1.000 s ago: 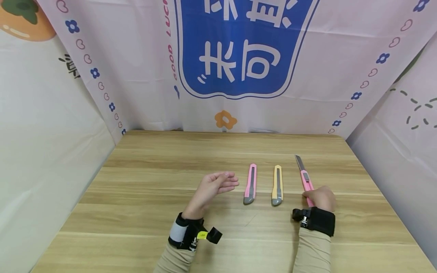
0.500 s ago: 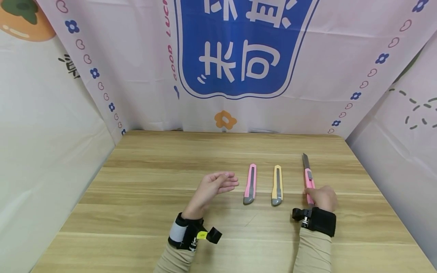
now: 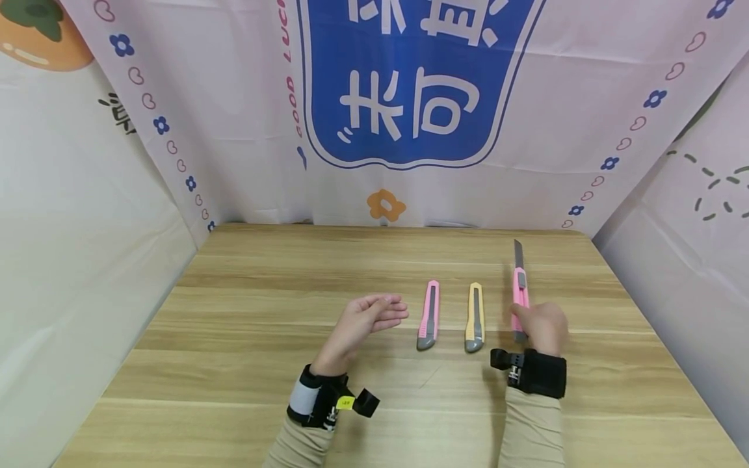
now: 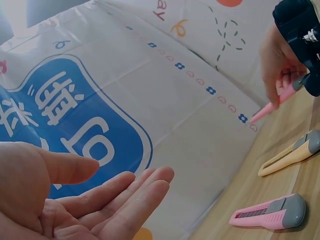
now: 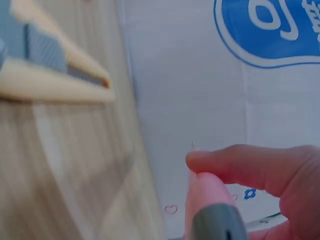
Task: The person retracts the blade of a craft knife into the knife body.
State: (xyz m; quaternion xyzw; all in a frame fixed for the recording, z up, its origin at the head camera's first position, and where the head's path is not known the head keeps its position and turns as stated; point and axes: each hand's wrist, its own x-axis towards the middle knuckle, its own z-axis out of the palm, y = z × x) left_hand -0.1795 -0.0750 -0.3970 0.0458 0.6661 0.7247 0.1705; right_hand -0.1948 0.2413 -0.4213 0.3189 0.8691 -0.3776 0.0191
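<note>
The right hand (image 3: 544, 327) pinches the extended pink cutter (image 3: 520, 292) — it lies right of the yellow cutter (image 3: 475, 318), with a gap between them. In the head view its blade (image 3: 518, 253) points at the back edge (image 3: 404, 228) of the table (image 3: 234, 312); broad wood runs from this hand to the right edge (image 3: 647, 328). The left hand (image 3: 368, 325) — fingers straight — is near the second pink cutter (image 3: 429, 316), apart from it, with wide tabletop leftward.

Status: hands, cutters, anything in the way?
Left hand empty. Right hand holds pink cutter, blade out. Yellow cutter lies left of it, apart; no obstruction seen.
</note>
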